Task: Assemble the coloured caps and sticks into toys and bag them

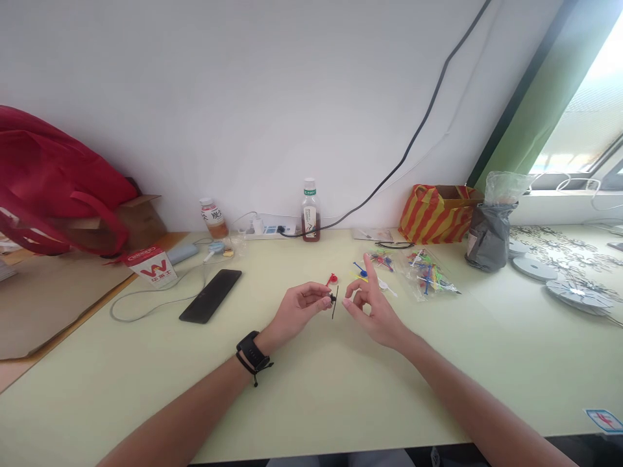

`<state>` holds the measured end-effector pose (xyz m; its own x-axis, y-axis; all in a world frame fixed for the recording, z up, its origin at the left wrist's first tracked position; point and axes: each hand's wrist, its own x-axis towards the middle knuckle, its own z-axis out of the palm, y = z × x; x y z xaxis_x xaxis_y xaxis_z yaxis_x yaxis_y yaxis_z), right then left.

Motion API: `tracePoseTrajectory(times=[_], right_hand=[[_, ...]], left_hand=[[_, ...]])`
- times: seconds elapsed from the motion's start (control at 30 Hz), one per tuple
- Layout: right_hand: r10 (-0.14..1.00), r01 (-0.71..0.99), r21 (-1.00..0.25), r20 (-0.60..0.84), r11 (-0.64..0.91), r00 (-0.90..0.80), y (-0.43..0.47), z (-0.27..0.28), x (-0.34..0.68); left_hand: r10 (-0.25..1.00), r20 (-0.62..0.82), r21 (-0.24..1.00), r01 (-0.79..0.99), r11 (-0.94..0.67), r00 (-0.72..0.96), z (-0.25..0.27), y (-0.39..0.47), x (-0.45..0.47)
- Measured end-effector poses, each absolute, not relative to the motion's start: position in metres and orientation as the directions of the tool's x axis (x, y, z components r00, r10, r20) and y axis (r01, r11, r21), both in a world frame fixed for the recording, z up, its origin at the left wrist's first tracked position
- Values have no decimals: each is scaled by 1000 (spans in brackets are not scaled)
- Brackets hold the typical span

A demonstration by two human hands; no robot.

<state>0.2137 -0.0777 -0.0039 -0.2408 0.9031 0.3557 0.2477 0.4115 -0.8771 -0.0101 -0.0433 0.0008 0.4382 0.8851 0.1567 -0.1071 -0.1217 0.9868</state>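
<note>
Between thumb and fingers, my left hand (307, 303) pinches a small black plastic piece (333, 299) with a thin, nearly upright rod. Just right of it, my right hand (374, 310) is raised, its index finger pointing up and the other fingers curled loosely apart from the thumb. Nothing shows in its grasp. A red plastic piece (333, 279) lies just beyond my left fingertips. Behind my right hand are a blue piece (361, 270) and a white piece (387, 288), with a bit of yellow partly hidden by the fingers.
Clear bags of coloured pieces (429, 275) lie to the right, near glasses (395, 246). A phone (210, 296) and a red-white box (152, 266) are at left. A bottle (310, 214) stands by the wall beside a power strip (277, 228). Grey discs (535, 269) sit far right.
</note>
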Motion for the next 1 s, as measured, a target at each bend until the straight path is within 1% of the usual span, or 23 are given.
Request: tracePoseTrajectory(times=[0.1,0.17,0.37,0.43,0.6,0.83,0.9,1.0], right_hand=[[891,181,-929,234,323,-389,-77,3,216],[880,155,-943,204,294,-428,-75,6,217],[920,112,-946,262,304,-291,-71,-1,212],[920,131,-936,283,327,-270,-71,-3,209],[913,206,-910,298,360,-279,-73,-5,207],[901,267,-873,338,408,-271,-75,-5,208],[904,248,-882,339,401,-260,-75,-4,208],[924,166,-923,307,347,-227,-77,1,210]], left_hand=[[892,166,986,-96,-139,421,2,-44,-9],[893,172,985,-89,-148,416,2,-44,-9],[878,176,984,-101,-146,446,-4,-42,-10],[873,173,985,-101,-143,455,-4,-42,-10],[864,161,987,-98,-130,478,-2,-44,-10],[865,151,988,-107,-114,478,-2,-45,-9],[869,152,988,-105,-116,471,-1,-45,-9],[874,152,988,-92,-124,461,-1,-45,-10]])
